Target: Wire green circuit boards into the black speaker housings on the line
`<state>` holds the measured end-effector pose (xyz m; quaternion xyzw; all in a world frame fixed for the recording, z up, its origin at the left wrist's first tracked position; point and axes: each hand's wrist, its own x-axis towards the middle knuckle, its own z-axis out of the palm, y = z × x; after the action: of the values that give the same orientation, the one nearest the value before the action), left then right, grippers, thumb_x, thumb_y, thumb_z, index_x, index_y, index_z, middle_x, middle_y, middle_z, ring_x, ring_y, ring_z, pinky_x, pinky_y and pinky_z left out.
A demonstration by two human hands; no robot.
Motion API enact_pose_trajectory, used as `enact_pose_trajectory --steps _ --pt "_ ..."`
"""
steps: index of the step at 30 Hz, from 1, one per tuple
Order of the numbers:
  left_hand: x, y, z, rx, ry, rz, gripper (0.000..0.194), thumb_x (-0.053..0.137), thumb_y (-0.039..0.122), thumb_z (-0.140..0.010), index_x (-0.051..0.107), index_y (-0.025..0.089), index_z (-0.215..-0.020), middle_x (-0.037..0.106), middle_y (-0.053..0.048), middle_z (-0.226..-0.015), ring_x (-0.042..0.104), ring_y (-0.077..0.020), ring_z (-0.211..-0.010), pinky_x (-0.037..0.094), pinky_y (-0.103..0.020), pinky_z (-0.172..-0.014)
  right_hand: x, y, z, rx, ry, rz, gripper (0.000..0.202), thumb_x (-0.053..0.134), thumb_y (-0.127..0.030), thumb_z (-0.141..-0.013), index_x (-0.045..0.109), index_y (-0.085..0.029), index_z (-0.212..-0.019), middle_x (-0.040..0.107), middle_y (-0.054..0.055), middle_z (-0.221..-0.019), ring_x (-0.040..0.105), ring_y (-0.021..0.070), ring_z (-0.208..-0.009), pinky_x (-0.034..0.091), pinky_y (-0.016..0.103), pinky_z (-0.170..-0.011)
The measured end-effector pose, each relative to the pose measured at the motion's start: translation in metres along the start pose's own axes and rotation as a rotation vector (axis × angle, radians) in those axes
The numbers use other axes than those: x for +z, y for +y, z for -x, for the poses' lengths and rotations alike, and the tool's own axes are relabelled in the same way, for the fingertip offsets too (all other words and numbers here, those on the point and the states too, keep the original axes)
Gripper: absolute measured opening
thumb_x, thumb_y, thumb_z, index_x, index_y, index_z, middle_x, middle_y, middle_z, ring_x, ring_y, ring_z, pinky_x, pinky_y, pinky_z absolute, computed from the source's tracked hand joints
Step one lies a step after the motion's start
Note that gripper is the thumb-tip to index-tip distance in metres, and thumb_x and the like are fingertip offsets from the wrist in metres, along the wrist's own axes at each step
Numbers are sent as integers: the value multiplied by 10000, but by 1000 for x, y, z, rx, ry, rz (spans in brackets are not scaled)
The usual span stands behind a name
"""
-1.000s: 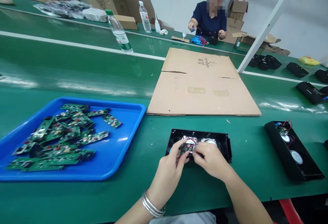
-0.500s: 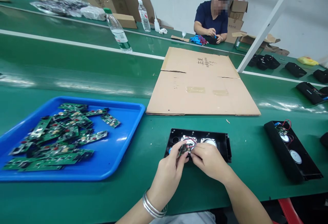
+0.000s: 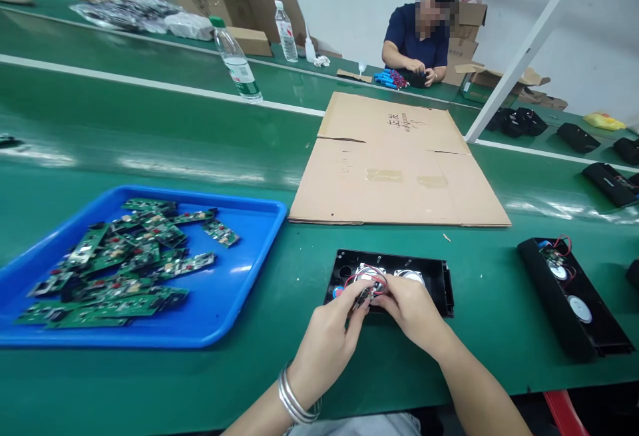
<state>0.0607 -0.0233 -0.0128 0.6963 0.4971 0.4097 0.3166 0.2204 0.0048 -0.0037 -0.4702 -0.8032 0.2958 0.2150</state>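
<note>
Head view: left hand [image 3: 327,336] has thumb and index closed on one circuit board [image 3: 363,296], gap only board-thick. Board sits over the near-left part of the black housing [image 3: 436,283], our landmark. Right hand [image 3: 417,309]: thumb and index drawn in at the board's wired end; can't tell if they're closed, or on wire or board. Red wires [image 3: 383,277] loop just past them. Counts: 2 speakers [image 3: 410,275] inside the housing; 1 blue tray [image 3: 257,249] left of it, 10+ overlapping loose boards [image 3: 142,256]; 1 cardboard sheet [image 3: 399,156] beyond it; 1 similar open unit [image 3: 539,289] right of it, 2 speakers visible.
</note>
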Motion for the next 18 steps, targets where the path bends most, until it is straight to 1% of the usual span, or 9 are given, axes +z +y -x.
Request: enact_pose_trajectory --steps 2,6,7,9,11,13,15,16,18 --pt "0 0 1 -7 1 10 253 431 201 -881 544 247 -1102 715 -13 -953 707 -160 -780 568 -212 -663 1 1 0 -23 5 67 56 502 -185 -888 556 -183 -872 649 36 -771 600 165 -669 419 245 -589" --pt "1 1 1 -62 -5 71 242 443 210 -870 558 250 -1079 711 -8 -961 708 -158 -770 575 -215 -663 4 5 0 -65 31 140 88 503 -218 -897 557 -179 -839 631 30 -739 586 158 -645 417 248 -582" --pt "1 2 1 -84 -9 95 239 447 218 -866 561 250 -1074 711 -8 -960 708 -160 -761 579 -221 -659 4 6 0 -64 51 153 98 509 -237 -896 564 -178 -842 628 37 -767 585 156 -649 425 249 -580" --pt "0 4 0 -139 -14 152 238 453 241 -859 561 249 -1071 715 -7 -949 710 -163 -731 590 -237 -645 4 6 0 -39 101 174 113 535 -279 -881 585 -178 -865 616 65 -897 588 150 -664 447 253 -580" --pt "-1 5 0 -205 -9 210 239 459 268 -850 553 241 -1068 722 -10 -929 711 -174 -725 601 -263 -638 3 5 -1 -14 112 151 119 569 -283 -856 604 -189 -919 585 85 -1050 607 159 -751 482 266 -632" --pt "-1 6 0 -272 4 262 240 477 296 -837 541 230 -1059 727 -18 -912 712 -193 -753 610 -291 -642 1 5 -2 12 69 45 162 608 -249 -824 609 -205 -980 581 73 -1099 610 163 -810 500 274 -677" --pt "-1 6 0 -337 16 305 251 501 324 -820 527 218 -1047 730 -29 -896 712 -211 -767 617 -314 -645 -1 5 -3 75 51 -128 219 653 -215 -776 614 -200 -991 608 59 -1048 601 141 -734 503 256 -629" --pt "-1 7 0 -365 22 320 265 510 337 -812 517 212 -1046 730 -35 -884 712 -220 -771 619 -320 -638 -1 6 -3 127 71 -218 211 663 -207 -758 620 -190 -964 625 49 -976 579 121 -649 493 241 -574" --pt "-1 7 -2 -401 37 333 294 519 359 -801 501 201 -1048 727 -45 -864 711 -234 -783 623 -327 -617 -2 9 -3 233 170 -379 157 645 -214 -751 613 -174 -900 633 26 -827 520 98 -533 464 223 -494"
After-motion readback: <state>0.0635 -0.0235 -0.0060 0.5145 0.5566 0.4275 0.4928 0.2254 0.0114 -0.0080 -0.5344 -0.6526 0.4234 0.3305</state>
